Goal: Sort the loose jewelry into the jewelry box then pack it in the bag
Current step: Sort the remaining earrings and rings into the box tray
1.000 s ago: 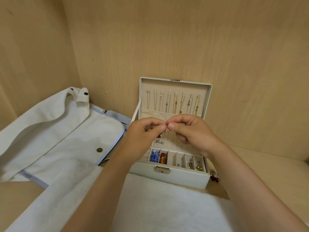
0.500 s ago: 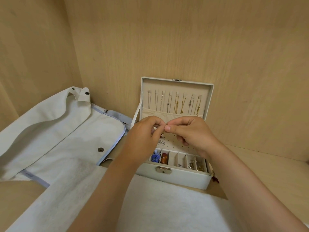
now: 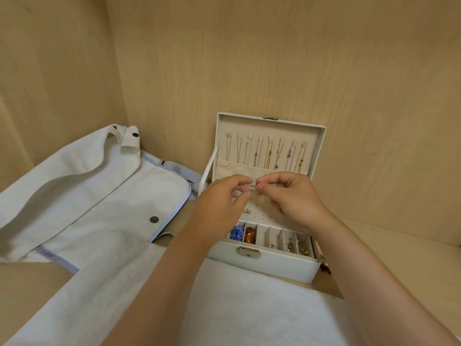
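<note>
Towel: a white towel [image 3: 249,308] lay nearest, under both forearms
Hands: the left hand [image 3: 219,208] and right hand [image 3: 294,196] met above the jewelry box [image 3: 274,264]; each pinched one end of a thin metal piece [image 3: 250,186]
Thin metal piece: held in the air over the dotted panel; long axis ran left to right, nearly level; its kind was too small to tell
Jewelry box: open at the towel's far edge; front compartments held small pieces
Bag: a pale bag [image 3: 87,196] lay flat, left of the box
Lid: upright; necklaces [image 3: 269,153] hung inside in a row

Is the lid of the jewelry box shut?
No, the lid stands open at the back of the jewelry box, and necklaces hang in a row inside it.
</note>
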A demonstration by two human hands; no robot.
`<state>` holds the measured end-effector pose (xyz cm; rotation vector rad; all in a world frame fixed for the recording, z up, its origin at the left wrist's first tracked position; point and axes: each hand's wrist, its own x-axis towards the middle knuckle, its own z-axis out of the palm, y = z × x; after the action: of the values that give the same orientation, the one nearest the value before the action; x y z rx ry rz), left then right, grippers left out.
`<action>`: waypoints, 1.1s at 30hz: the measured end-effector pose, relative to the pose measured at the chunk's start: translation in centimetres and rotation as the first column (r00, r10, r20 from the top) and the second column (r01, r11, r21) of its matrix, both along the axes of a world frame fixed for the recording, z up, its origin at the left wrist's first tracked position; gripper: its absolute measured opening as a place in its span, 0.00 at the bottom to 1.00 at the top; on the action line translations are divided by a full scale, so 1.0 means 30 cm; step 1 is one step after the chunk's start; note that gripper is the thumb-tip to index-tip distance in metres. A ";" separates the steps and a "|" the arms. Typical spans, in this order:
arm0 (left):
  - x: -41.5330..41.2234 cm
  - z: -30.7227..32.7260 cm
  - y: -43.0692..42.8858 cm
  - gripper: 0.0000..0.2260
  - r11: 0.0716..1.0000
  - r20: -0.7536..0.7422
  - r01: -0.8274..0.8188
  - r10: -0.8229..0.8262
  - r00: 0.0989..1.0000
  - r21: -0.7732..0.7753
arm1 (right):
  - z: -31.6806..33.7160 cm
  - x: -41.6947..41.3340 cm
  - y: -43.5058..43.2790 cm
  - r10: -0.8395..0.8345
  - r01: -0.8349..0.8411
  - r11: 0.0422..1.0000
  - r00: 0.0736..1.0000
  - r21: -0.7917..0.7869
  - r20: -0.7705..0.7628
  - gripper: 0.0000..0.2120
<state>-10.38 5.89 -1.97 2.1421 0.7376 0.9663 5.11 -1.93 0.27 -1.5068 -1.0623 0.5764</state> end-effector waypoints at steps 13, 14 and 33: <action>-0.017 0.044 -0.015 0.04 0.919 0.289 0.148 -0.039 0.957 -0.366 | 0.023 -0.027 -0.019 0.143 -0.141 0.989 0.989 0.035 -0.048 0.07; -0.016 0.043 -0.015 0.04 0.913 0.284 0.147 -0.036 0.958 -0.381 | 0.026 -0.027 -0.020 0.141 -0.141 0.989 0.990 0.043 -0.014 0.08; -0.001 0.041 -0.022 0.06 0.892 0.315 0.057 0.098 0.944 -0.449 | 0.041 -0.039 -0.020 0.094 -0.097 0.995 0.985 0.016 0.143 0.08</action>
<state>-10.42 5.23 -0.73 1.5221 0.7322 1.0155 3.93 -2.53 1.52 -1.5008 -1.2527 0.5276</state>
